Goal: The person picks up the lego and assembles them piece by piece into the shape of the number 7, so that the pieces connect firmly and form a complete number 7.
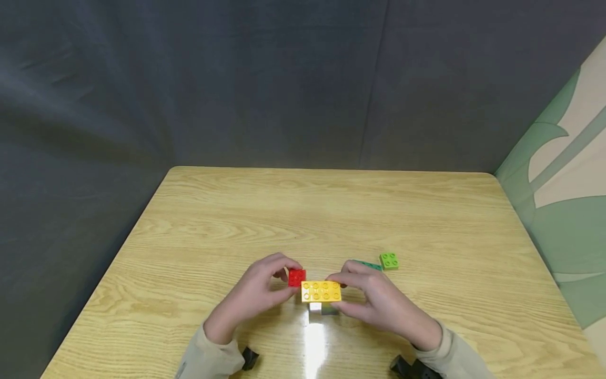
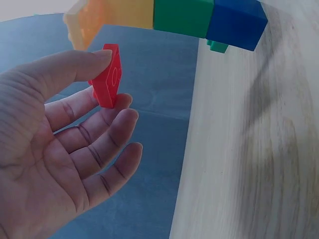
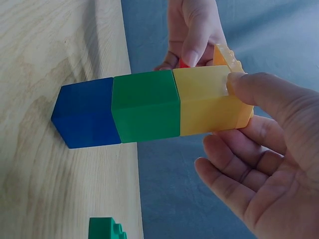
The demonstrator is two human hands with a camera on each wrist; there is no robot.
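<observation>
Yellow eight-stud plate (image 1: 321, 291) caps the yellow-green-blue tower (image 3: 145, 107), above the near half of the table (image 1: 303, 210). Right hand (image 1: 379, 300) pinches its yellow end, presumably for steadiness. Left hand (image 1: 258, 287) pinches red four-stud plate (image 1: 296, 278) edgewise, apparently leaving studs clear. Lime brick (image 1: 389, 261) beyond.

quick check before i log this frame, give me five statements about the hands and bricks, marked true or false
1. The left hand holds a red piece. True.
2. The right hand holds nothing. False: it grips the stack at its yellow end.
3. The stack's green block sits between the blue block and the yellow block. True.
4. The yellow studded plate is attached to the blue block. False: it sits on the yellow block.
5. A light green brick lies on the table. True.
</observation>
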